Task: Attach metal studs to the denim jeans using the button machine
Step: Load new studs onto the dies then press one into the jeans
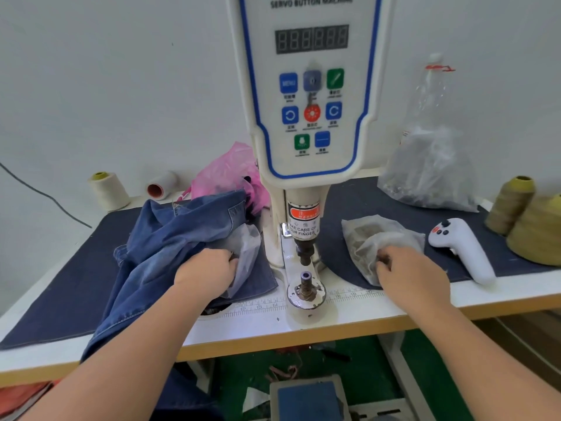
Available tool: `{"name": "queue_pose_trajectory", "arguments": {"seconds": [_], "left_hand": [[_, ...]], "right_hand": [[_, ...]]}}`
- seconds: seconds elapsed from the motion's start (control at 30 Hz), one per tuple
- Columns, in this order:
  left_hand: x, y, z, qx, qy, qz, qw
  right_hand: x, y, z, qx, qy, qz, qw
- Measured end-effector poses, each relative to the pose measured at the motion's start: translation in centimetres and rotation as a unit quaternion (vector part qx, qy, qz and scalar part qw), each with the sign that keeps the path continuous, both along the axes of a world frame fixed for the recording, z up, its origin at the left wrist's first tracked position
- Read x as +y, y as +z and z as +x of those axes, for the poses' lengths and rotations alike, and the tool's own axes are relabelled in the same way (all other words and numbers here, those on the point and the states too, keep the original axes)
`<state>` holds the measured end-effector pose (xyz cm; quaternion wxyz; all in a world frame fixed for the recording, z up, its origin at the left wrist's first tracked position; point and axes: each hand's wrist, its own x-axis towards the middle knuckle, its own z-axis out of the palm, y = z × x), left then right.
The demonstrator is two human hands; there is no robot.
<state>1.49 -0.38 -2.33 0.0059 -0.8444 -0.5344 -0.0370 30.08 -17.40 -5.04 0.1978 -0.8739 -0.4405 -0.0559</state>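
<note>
Head view. Button machine: top cut off; panel reads "SERVO BUTTON MACHINE", display dark; ram label "TAKE CARE OF YOUR FINGER". Lower die bare, open room around it. Denim jeans: heaped left of the machine, draping over the table front edge. Left hand: fingers curled into a clear bag on the jeans; contents hidden. Right hand: fingertips in a second stud bag; grasp cannot be told. White controller just right. Printed ruler on table, numbers partly legible.
</note>
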Motion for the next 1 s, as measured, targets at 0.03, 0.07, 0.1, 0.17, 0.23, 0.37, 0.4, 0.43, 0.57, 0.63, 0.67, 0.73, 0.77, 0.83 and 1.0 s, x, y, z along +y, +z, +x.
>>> {"name": "queue_pose_trajectory", "arguments": {"seconds": [0.03, 0.07, 0.1, 0.17, 0.23, 0.37, 0.4, 0.43, 0.57, 0.63, 0.67, 0.73, 0.77, 0.83, 1.0], "left_hand": [[0.1, 0.0, -0.1, -0.005, 0.0, -0.003, 1.0], [0.2, 0.0, -0.2, -0.01, -0.003, -0.001, 1.0], [0.2, 0.0, -0.3, -0.016, -0.011, -0.004, 1.0], [0.0, -0.1, -0.3, -0.03, -0.04, -0.033, 0.998], [-0.2, -0.1, -0.5, -0.054, -0.059, -0.063, 0.995], [-0.2, 0.0, -0.3, -0.057, -0.055, -0.07, 0.994], [-0.3, 0.0, -0.1, -0.055, -0.051, -0.066, 0.995], [-0.4, 0.1, 0.0, -0.05, -0.046, -0.058, 0.996], [-0.5, 0.4, 0.3, -0.016, -0.007, 0.006, 1.0], [-0.4, 0.4, 0.3, 0.015, -0.002, 0.037, 0.999], [-0.5, 0.5, 0.2, 0.025, -0.001, 0.045, 0.999], [-0.6, 0.3, 0.1, 0.029, 0.003, 0.057, 0.998], [-0.6, 0.1, 0.0, 0.028, 0.004, 0.065, 0.997], [-0.8, -0.2, 0.0, 0.034, 0.006, 0.076, 0.997], [-0.9, -0.4, 0.2, 0.037, 0.002, 0.079, 0.996]], "right_hand": [[0.0, -0.2, -0.1, -0.006, -0.007, 0.014, 1.0], [0.0, -0.4, -0.3, -0.015, -0.011, 0.025, 1.0], [0.0, -0.6, -0.4, -0.023, -0.009, 0.031, 0.999], [-0.1, -0.8, -0.3, -0.034, 0.001, 0.03, 0.999], [-0.2, -0.8, -0.1, -0.036, 0.01, 0.025, 0.999], [-0.1, -0.8, -0.3, -0.013, -0.004, 0.035, 0.999], [0.0, -0.8, -0.3, -0.005, -0.013, 0.038, 0.999], [0.0, -0.8, -0.4, 0.003, -0.024, 0.04, 0.999], [-0.1, -0.8, -0.6, 0.003, -0.038, 0.052, 0.998], [-0.2, -0.7, -0.5, -0.007, -0.023, 0.052, 0.998], [-0.3, -0.6, -0.5, -0.009, -0.015, 0.049, 0.999], [-0.3, -0.5, -0.4, -0.008, -0.001, 0.047, 0.999], [-0.4, -0.5, -0.4, -0.009, 0.002, 0.045, 0.999], [-0.3, -0.6, -0.3, -0.014, 0.002, 0.038, 0.999], [-0.2, -0.6, -0.4, -0.015, -0.016, 0.023, 1.0]]}}
